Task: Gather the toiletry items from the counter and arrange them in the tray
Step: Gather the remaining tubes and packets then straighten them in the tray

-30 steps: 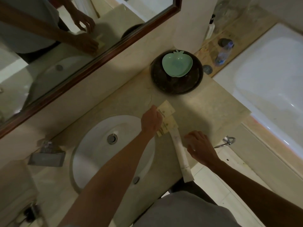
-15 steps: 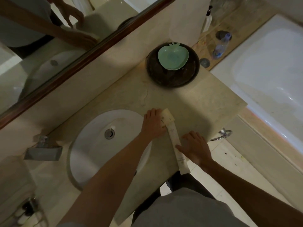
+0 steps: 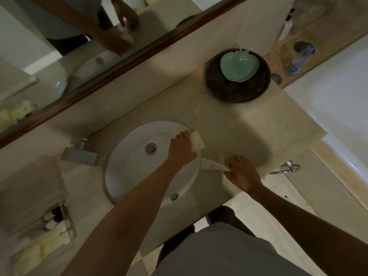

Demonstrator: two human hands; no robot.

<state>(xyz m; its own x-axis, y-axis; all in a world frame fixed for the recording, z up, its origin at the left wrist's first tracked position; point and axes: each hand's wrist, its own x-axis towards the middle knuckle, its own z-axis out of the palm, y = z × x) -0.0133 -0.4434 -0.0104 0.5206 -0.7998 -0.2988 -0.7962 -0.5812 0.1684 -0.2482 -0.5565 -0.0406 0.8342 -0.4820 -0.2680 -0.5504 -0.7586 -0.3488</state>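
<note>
My left hand [image 3: 182, 148] grips small cream toiletry packets [image 3: 197, 140] at the sink's right rim. My right hand [image 3: 242, 172] holds one end of a long white packet [image 3: 212, 165], which points left toward my left hand, near the counter's front edge. A dark round tray [image 3: 237, 92] stands at the back of the counter with a green apple-shaped dish [image 3: 239, 66] in it. Both hands are well in front of the tray.
A white sink [image 3: 139, 166] with a tap [image 3: 79, 154] lies left of the hands. A mirror [image 3: 79, 46] runs along the back wall. A bathtub [image 3: 338, 96] is at the right, with a bottle [image 3: 298, 60] on its ledge. A towel hook [image 3: 288, 167] sticks out under the counter's edge.
My left hand gathered the cream packets and shifted left to the sink rim. The long white packet swung from pointing at me to lying crosswise, with my right hand now closed on its end.
</note>
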